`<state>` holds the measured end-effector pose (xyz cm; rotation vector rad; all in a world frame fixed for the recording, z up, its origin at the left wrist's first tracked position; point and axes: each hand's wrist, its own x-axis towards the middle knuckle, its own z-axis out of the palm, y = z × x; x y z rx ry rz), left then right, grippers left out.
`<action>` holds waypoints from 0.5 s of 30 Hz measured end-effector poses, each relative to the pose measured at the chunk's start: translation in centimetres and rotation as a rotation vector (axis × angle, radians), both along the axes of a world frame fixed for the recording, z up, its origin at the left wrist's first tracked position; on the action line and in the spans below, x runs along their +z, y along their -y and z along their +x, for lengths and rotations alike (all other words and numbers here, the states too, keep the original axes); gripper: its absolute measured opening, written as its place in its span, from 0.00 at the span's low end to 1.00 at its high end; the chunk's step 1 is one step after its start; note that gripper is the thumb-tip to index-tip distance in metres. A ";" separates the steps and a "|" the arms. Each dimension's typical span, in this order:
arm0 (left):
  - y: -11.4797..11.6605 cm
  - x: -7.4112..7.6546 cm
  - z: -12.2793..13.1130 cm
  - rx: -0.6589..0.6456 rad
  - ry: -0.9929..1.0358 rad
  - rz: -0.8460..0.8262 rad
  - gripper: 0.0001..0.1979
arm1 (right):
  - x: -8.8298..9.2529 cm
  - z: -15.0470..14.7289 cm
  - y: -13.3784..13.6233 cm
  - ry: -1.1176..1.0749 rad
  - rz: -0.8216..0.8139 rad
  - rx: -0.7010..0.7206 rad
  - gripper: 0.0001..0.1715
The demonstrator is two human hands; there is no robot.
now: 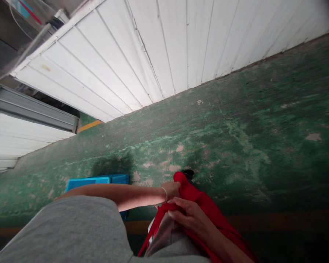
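A red cloth lies over the front of the person's lower body, spreading from beside the left hand down towards the lower right of the view. The left arm reaches across from the left, a thin pale bracelet around its wrist, and the left hand touches the upper left edge of the cloth; its fingers are mostly hidden, so I cannot tell whether they pinch it or only rest against it. The right hand comes in from the lower right, just below the left one, its forearm lying over the cloth. Its fingers are bent and pinch a gathered edge of the cloth, from which a narrow red strap hangs down to the left. The person wears a grey shirt. Just past the far end of the cloth shows a dark shoe on the worn green floor, its paint flaked in pale patches. A blue crate stands on the floor to the left, partly hidden behind the left arm. Farther off runs a white panelled wall, with a short yellow line on the floor by its left end.
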<state>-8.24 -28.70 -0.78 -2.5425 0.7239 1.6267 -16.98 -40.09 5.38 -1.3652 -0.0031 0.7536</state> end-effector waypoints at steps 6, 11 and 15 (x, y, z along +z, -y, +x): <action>0.2 1.7 -0.3 -0.026 0.076 -0.080 0.15 | 0.2 -0.7 -0.3 -0.504 0.493 -0.062 0.24; -0.4 1.8 -0.7 -0.045 0.098 -0.118 0.14 | 1.4 0.0 0.9 -0.394 0.451 0.089 0.31; -1.0 0.4 -1.0 -0.035 0.042 -0.081 0.14 | 0.5 -0.2 0.7 -0.480 0.424 0.074 0.37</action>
